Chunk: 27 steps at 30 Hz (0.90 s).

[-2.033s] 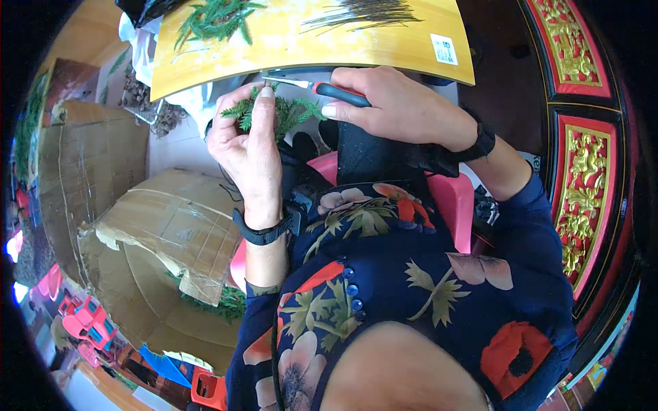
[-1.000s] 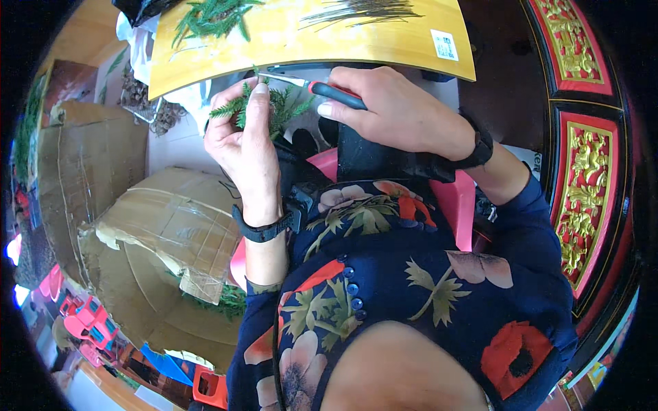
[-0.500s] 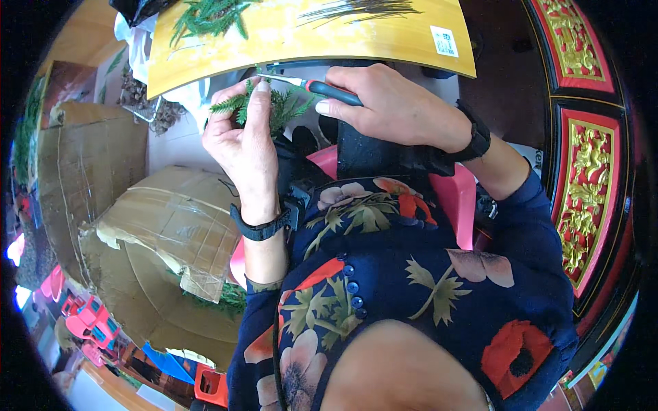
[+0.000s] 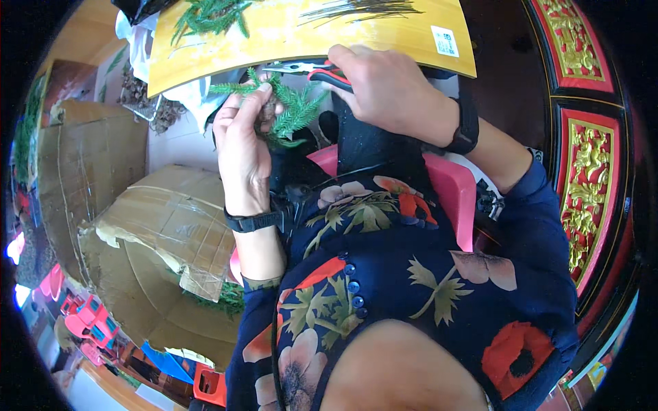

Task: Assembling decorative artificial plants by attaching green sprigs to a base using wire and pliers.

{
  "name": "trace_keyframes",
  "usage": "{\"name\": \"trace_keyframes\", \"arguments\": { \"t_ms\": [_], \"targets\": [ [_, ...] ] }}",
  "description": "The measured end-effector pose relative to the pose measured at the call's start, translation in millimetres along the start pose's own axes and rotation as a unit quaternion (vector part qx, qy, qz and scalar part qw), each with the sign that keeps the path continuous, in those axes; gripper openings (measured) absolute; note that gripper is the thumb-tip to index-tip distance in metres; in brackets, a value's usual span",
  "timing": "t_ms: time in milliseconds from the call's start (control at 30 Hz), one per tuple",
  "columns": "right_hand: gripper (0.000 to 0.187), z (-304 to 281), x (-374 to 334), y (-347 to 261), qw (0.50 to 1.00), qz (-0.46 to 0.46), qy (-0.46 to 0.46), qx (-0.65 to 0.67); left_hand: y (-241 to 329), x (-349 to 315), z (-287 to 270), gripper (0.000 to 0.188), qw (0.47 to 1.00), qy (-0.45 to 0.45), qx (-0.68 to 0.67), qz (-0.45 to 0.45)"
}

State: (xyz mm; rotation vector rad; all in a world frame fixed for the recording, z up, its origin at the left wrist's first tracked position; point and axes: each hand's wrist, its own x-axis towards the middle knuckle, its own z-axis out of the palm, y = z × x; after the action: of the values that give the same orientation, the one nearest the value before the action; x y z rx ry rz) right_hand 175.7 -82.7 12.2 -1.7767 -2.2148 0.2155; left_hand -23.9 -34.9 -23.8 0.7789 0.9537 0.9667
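Note:
Pinched between the thumb and fingers of my left hand (image 4: 241, 147) is a green artificial-looking fir sprig (image 4: 299, 109), its needled tips fanning to both sides. A brownish patch behind the sprig is partly covered, and I cannot tell what it is. My right hand (image 4: 399, 92) grips long-nose pliers (image 4: 291, 68) with red and black handles. The handles are spread and the metal jaws point left, just above the sprig's upper end. Whether the jaw tips touch the sprig is not clear. Both hands are at the near edge of the yellow table (image 4: 384, 44).
On the table lie a heap of green sprigs (image 4: 212, 17), a bundle of thin dark wires (image 4: 360, 9) and a white label (image 4: 444, 41). A torn cardboard box (image 4: 164, 219) with greenery inside stands at left. Carved red-and-gold panels (image 4: 589, 185) line the right side.
The sprig has turned and its needles spread more to the right. My right hand has shifted slightly up and right, and the pliers' handles have opened. My left wrist has rotated.

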Motion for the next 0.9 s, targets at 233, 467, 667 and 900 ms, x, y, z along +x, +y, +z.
{"name": "trace_keyframes", "arguments": {
  "t_ms": [233, 467, 667, 900],
  "targets": [
    [0.028, -12, 15, -14, 0.953, -0.099, 0.122, -0.26, -3, 6, -5, 0.013, 0.995, -0.002, -0.093, -0.046],
    [0.056, -23, 13, -13, 0.981, -0.102, 0.126, -0.11, -5, 7, -9, 0.01, 0.996, 0.026, -0.075, 0.029],
    [0.03, -39, 20, -8, 0.98, 0.039, -0.176, 0.088, 3, 0, 2, 0.011, 0.991, 0.055, -0.016, 0.12],
    [0.04, -41, 25, -6, 0.942, 0.054, -0.25, 0.216, 7, -9, 12, 0.012, 0.984, 0.043, 0.047, 0.166]
  ]
}}
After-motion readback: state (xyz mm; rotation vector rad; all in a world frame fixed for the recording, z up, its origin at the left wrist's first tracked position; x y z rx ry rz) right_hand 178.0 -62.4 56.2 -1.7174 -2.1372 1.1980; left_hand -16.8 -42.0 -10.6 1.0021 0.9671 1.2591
